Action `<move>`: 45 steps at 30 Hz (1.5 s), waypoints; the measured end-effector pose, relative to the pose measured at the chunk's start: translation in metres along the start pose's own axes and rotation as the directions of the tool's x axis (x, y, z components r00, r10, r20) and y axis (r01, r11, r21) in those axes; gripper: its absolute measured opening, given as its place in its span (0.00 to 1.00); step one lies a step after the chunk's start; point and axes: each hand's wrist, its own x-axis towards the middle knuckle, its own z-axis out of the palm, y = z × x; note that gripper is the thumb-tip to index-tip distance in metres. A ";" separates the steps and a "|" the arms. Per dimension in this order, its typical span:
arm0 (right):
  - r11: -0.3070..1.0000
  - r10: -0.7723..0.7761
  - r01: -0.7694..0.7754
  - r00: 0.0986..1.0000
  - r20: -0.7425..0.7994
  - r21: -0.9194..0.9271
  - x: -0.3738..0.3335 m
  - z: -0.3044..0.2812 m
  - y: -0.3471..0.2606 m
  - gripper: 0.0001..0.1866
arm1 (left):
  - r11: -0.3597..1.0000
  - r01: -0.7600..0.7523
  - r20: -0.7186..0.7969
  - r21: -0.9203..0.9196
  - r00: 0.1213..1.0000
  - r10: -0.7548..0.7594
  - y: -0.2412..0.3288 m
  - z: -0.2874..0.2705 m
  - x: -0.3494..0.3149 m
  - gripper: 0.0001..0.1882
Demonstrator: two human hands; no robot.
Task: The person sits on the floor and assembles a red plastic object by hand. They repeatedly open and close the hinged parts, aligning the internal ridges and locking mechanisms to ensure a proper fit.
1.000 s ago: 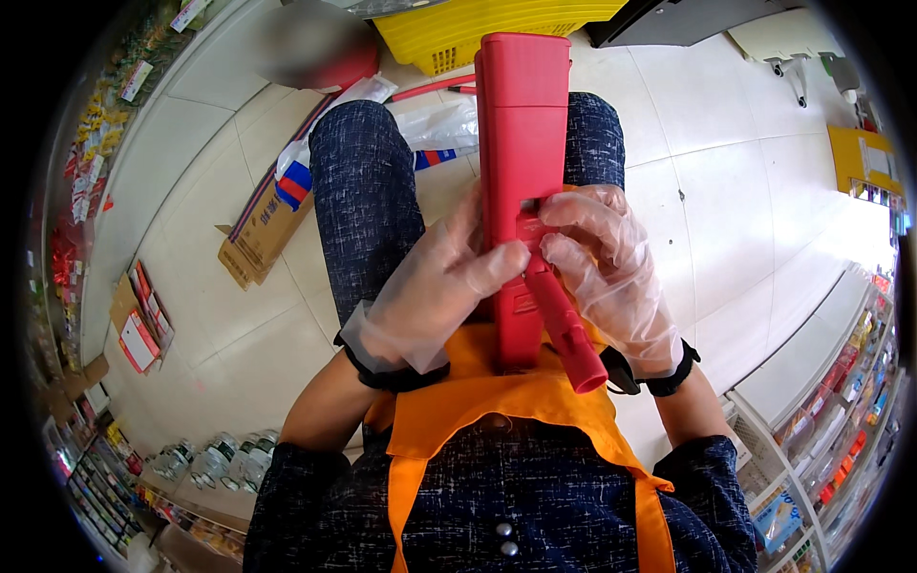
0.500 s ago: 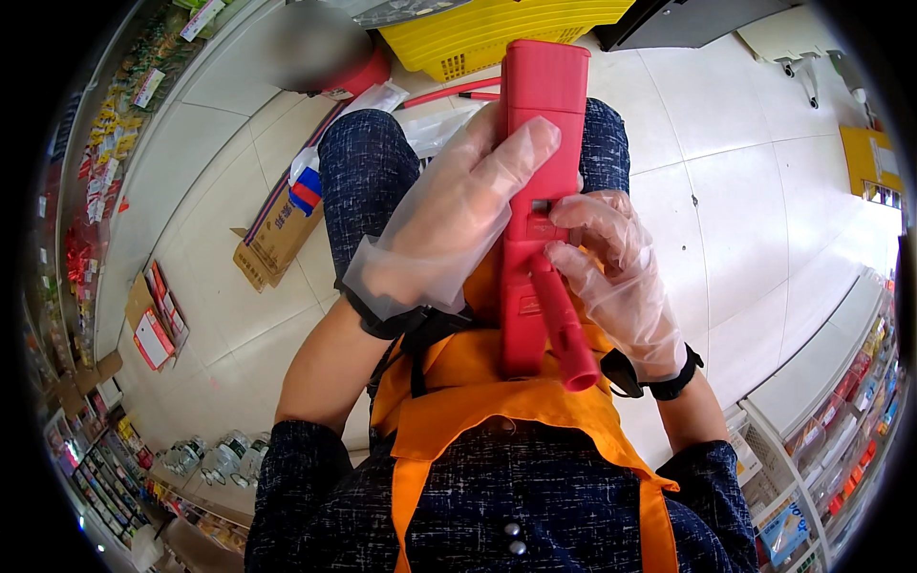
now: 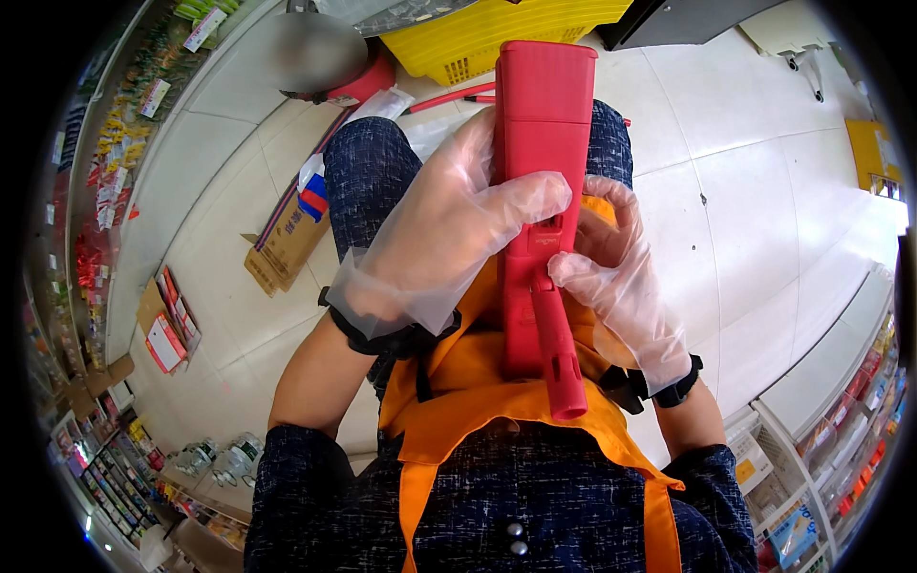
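Observation:
Above my lap stands a long, box-shaped red plastic piece (image 3: 544, 95), with a slot near its middle and a round tube socket (image 3: 559, 358) hinged on its face. My left hand (image 3: 449, 215), in a clear disposable glove, wraps its left side; the thumb presses just above the slot, and the other fingers are hidden behind it. To the right, my right hand (image 3: 626, 272), gloved too, is curled at the hinge. Its thumb tip touches the piece near the top of the socket, while the index finger bends round beside the piece's right edge. The socket's free end points toward my orange apron (image 3: 535, 435).
Red poles (image 3: 449, 97) lie on the floor beyond my knees, near a yellow basket (image 3: 449, 48) and a red bucket-like container (image 3: 368, 81). Flattened cardboard (image 3: 287, 244) is left of my legs. Stocked shelves (image 3: 115, 143) stand on the left, others (image 3: 860, 420) on the right.
My left thumb has slid down the piece to just above the slot. The socket's free end has swung toward me, more in line with the body. My right fingers have shifted and spread.

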 end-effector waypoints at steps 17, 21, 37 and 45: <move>0.251 -0.535 0.527 0.774 0.337 -0.812 -0.011 0.000 -0.012 0.13 | 0.993 0.044 0.081 -0.108 0.996 -0.035 -0.003 -0.001 -0.002 0.38; 0.283 -0.551 0.473 0.792 0.262 -0.835 -0.006 0.002 -0.009 0.17 | 0.973 0.077 0.079 -0.218 0.995 -0.061 -0.013 -0.014 0.004 0.33; 0.616 -0.430 0.349 0.900 0.070 -0.706 0.000 -0.004 0.010 0.18 | 0.859 0.113 0.013 -0.499 0.992 -0.123 -0.021 -0.015 0.022 0.30; 0.911 -0.380 0.368 0.925 -0.029 -0.188 -0.003 -0.004 0.026 0.22 | 0.905 0.048 -0.001 -0.422 0.999 -0.054 -0.015 -0.006 0.016 0.32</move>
